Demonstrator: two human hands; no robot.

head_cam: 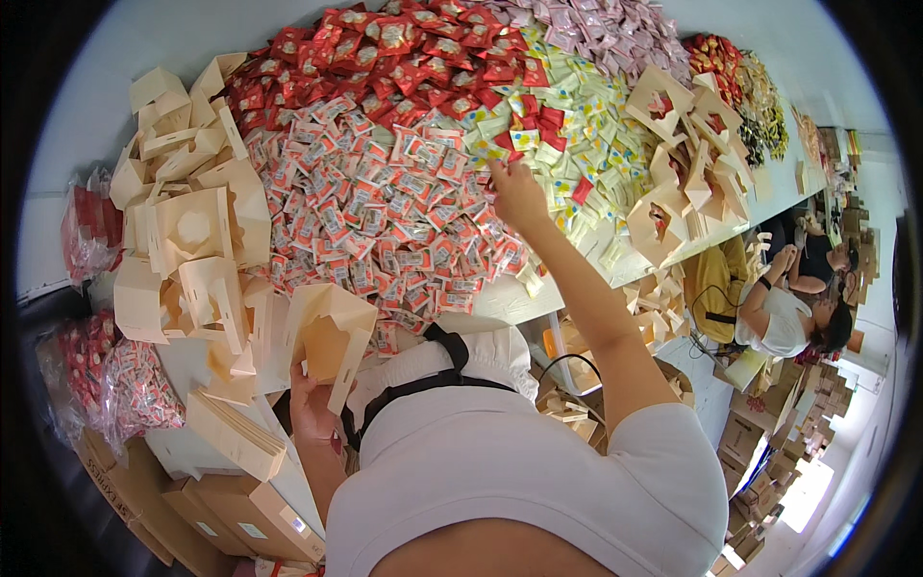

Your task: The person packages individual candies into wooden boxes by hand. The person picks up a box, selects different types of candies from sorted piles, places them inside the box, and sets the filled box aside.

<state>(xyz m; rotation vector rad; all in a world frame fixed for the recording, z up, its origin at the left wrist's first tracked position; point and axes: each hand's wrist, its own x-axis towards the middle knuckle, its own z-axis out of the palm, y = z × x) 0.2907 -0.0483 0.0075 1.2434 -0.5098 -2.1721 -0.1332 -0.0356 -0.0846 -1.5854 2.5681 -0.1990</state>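
Note:
My left hand (pixel 311 407) grips a cream folding cardboard box (pixel 353 321) with a shaped cutout, held upright at the table's front edge. My right hand (pixel 518 195) reaches into the heap, its fingers pointing down where two kinds of packets meet. To its left spread orange-and-white sachets (pixel 346 209); to its right lie pale green packets (pixel 595 137) with yellow and blue spots. Just beyond the fingertips are small dark red packets (pixel 551 119). Whether the right fingers pinch a packet is hidden by the hand.
Red wrapped packets (pixel 396 43) and pale pink packets (pixel 613 32) are heaped at the back. Folded boxes (pixel 191 223) crowd the left; boxes with red contents (pixel 656 220) stand right. Flat card sheets (pixel 238 433) and cartons (pixel 259 512) sit lower left. Two people (pixel 775 317) sit at the far right.

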